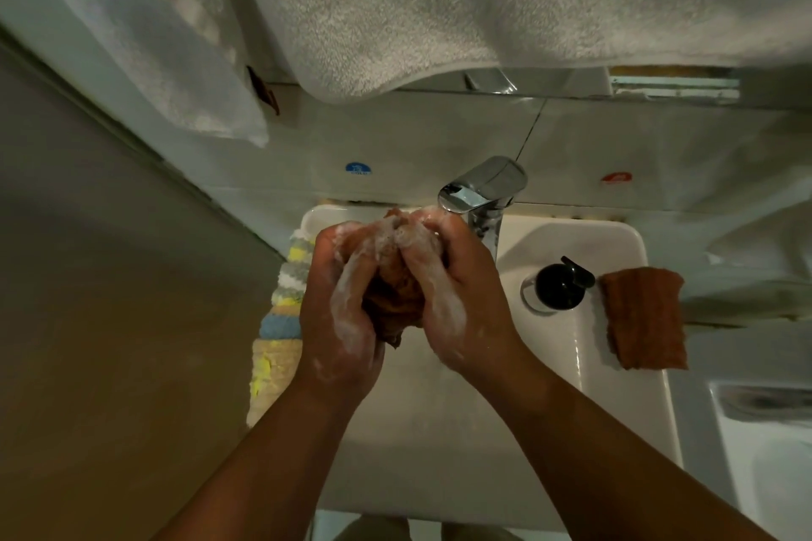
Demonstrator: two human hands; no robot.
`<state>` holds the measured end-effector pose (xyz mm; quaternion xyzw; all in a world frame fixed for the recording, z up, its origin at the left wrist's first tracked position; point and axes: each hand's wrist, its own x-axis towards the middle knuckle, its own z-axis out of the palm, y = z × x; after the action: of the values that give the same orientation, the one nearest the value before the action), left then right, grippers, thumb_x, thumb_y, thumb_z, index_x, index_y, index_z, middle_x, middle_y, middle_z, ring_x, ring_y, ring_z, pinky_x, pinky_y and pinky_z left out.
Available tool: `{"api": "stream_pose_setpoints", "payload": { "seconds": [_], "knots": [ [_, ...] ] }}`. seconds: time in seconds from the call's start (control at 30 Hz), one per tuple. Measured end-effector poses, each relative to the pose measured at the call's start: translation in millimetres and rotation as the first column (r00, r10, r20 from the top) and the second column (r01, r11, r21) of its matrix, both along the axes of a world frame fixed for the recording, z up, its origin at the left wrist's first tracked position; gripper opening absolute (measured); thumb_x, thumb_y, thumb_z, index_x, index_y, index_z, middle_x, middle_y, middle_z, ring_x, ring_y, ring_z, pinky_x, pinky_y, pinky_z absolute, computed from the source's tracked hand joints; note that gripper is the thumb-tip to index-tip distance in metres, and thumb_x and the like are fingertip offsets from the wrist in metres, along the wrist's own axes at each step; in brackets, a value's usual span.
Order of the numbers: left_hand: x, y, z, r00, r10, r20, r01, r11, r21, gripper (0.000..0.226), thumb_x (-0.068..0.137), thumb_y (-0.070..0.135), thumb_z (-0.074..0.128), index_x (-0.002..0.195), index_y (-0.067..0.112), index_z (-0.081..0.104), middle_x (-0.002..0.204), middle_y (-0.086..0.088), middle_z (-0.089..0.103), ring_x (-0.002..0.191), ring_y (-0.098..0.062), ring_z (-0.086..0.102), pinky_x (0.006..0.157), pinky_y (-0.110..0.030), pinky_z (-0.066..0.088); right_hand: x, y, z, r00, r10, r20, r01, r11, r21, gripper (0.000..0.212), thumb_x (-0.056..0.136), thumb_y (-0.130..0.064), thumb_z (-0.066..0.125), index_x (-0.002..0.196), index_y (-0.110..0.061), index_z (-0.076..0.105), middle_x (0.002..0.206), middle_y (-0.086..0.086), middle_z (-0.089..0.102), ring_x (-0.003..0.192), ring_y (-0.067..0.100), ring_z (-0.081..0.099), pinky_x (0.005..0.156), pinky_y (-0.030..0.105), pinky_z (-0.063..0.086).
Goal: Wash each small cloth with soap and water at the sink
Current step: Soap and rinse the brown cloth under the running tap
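Note:
Both of my hands are over the white sink (615, 365), covered in soap foam. My left hand (340, 312) and my right hand (457, 299) grip a bunched-up orange-brown cloth (393, 294) between them, just left of the chrome tap (483, 193). A second orange-brown cloth (643, 316) lies folded on the sink's right rim. A striped cloth (279, 329) in blue, yellow and cream hangs over the sink's left edge. A black soap pump (562, 283) stands on the rim right of the tap.
A large white towel (439, 4) hangs overhead at the back, another white towel (167, 35) at the upper left. Tiled wall with a blue sticker (358, 168) and a red sticker (616, 177) behind the tap. A wall runs along the left.

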<state>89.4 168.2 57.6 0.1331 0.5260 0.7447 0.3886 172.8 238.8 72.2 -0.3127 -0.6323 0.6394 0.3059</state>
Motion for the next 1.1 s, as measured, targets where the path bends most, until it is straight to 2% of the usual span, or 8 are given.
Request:
{"api": "stream_pose_setpoints", "payload": {
  "seconds": [0.07, 0.17, 0.3, 0.47, 0.57, 0.83, 1.0, 1.1],
  "knots": [
    [0, -6, -4, 1.000, -0.018, 0.009, 0.018, 1.000, -0.006, 0.017, 0.093, 0.019, 0.050, 0.100, 0.005, 0.053, 0.083, -0.018, 0.060, 0.074, -0.033, 0.061, 0.063, -0.039, 0.048, 5, -6, -3, 1.000, 0.012, 0.012, -0.013, 0.998, 0.055, 0.018, 0.103, -0.033, 0.048, 0.104, -0.019, 0.060, 0.090, -0.009, 0.064, 0.087, 0.011, 0.066, 0.074, 0.022, 0.056],
    [7, -21, -17, 0.999, -0.033, -0.015, 0.032, 0.994, -0.101, 0.019, 0.090, 0.019, 0.051, 0.100, 0.003, 0.052, 0.079, -0.017, 0.059, 0.066, -0.033, 0.060, 0.049, -0.035, 0.049, 19, -26, -20, 0.999, 0.026, 0.033, -0.028, 0.996, 0.079, 0.014, 0.106, -0.028, 0.047, 0.101, -0.021, 0.058, 0.087, -0.007, 0.063, 0.081, 0.016, 0.065, 0.068, 0.027, 0.055],
    [22, -41, -52, 0.982, -0.135, -0.131, 0.093, 0.954, -0.286, 0.013, 0.090, 0.021, 0.053, 0.094, 0.009, 0.055, 0.069, -0.011, 0.055, 0.051, -0.025, 0.050, 0.041, -0.028, 0.037, 47, -52, -58, 0.992, 0.017, 0.126, -0.012, 0.999, -0.039, 0.020, 0.104, -0.034, 0.048, 0.101, -0.018, 0.059, 0.089, -0.007, 0.066, 0.080, 0.010, 0.068, 0.067, 0.021, 0.055],
    [38, -45, -89, 0.962, -0.272, 0.000, 0.243, 0.861, -0.447, 0.007, 0.100, 0.016, 0.060, 0.105, 0.012, 0.058, 0.075, -0.016, 0.063, 0.050, -0.026, 0.056, 0.042, -0.028, 0.041, 72, -52, -94, 0.977, -0.002, 0.215, 0.049, 0.976, -0.212, 0.023, 0.106, -0.018, 0.044, 0.098, 0.000, 0.057, 0.087, -0.004, 0.069, 0.073, 0.010, 0.070, 0.060, 0.020, 0.055],
    [48, -38, -96, 0.969, -0.246, 0.029, 0.232, 0.858, -0.458, 0.009, 0.101, 0.006, 0.056, 0.106, 0.012, 0.059, 0.079, -0.015, 0.068, 0.055, -0.029, 0.062, 0.045, -0.031, 0.047, 73, -43, -95, 0.964, -0.060, 0.260, 0.153, 0.924, -0.352, 0.019, 0.102, -0.020, 0.053, 0.091, -0.005, 0.058, 0.071, 0.002, 0.067, 0.060, 0.010, 0.069, 0.051, 0.018, 0.051],
    [68, -33, -107, 0.944, -0.317, -0.089, 0.233, 0.834, -0.501, 0.006, 0.103, 0.011, 0.053, 0.104, 0.015, 0.058, 0.085, -0.011, 0.069, 0.070, -0.023, 0.070, 0.053, -0.032, 0.054, 87, -40, -111, 0.940, -0.100, 0.328, 0.189, 0.949, -0.251, 0.016, 0.105, -0.014, 0.049, 0.100, -0.012, 0.063, 0.078, -0.008, 0.071, 0.066, 0.011, 0.070, 0.054, 0.020, 0.053],
    [83, -28, -107, 0.907, -0.384, -0.173, 0.244, 0.813, -0.528, 0.012, 0.103, 0.015, 0.054, 0.097, 0.025, 0.058, 0.080, -0.001, 0.067, 0.068, -0.014, 0.068, 0.053, -0.024, 0.052, 103, -42, -135, 0.898, -0.164, 0.408, 0.213, 0.974, -0.078, 0.020, 0.105, -0.038, 0.044, 0.108, -0.032, 0.063, 0.087, -0.008, 0.071, 0.077, 0.019, 0.072, 0.065, 0.043, 0.061],
    [88, -25, -108, 0.902, -0.396, -0.171, 0.249, 0.802, -0.543, 0.013, 0.102, 0.021, 0.057, 0.092, 0.029, 0.056, 0.080, 0.002, 0.066, 0.069, -0.009, 0.067, 0.055, -0.020, 0.051, 106, -40, -140, 0.886, -0.210, 0.413, 0.273, 0.957, -0.099, 0.022, 0.106, -0.038, 0.045, 0.103, -0.029, 0.064, 0.085, -0.008, 0.071, 0.076, 0.016, 0.072, 0.067, 0.050, 0.061]
  ]
}}
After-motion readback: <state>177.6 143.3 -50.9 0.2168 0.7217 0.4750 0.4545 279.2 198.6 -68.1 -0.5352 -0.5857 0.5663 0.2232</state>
